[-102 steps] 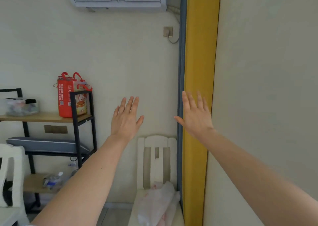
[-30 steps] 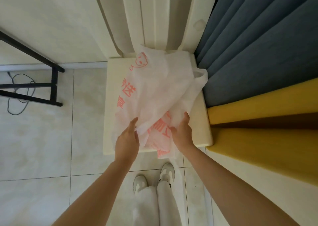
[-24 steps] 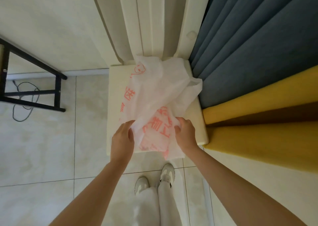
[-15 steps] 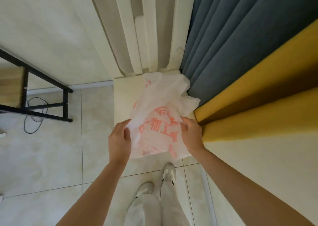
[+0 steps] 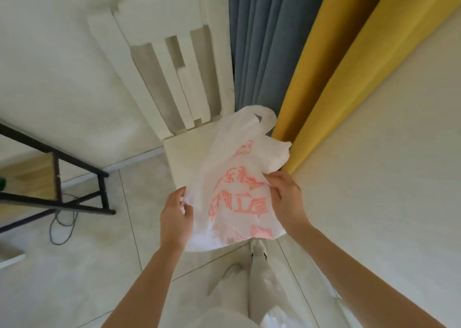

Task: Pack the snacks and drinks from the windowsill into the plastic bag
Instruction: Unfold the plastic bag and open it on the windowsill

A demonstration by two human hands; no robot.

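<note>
A thin white plastic bag (image 5: pixel 237 178) with red printing hangs between my two hands, lifted above the seat of a white chair (image 5: pixel 184 153). My left hand (image 5: pixel 175 217) pinches the bag's left edge. On the other side, my right hand (image 5: pixel 287 198) grips its right edge, fingers curled into the plastic. The bag's handles stick up at the top. No snacks, drinks or windowsill are in view.
The white slatted chair stands against the wall. Blue curtain (image 5: pixel 262 40) and yellow curtain (image 5: pixel 331 60) hang to its right. A black metal shelf frame (image 5: pixel 74 178) and a cable (image 5: pixel 62 225) are on the tiled floor at left. My shoes (image 5: pixel 258 249) are below the bag.
My hands went from raised and open before the wall to grasping the bag on the chair seat. In the last second they lifted it off the seat.
</note>
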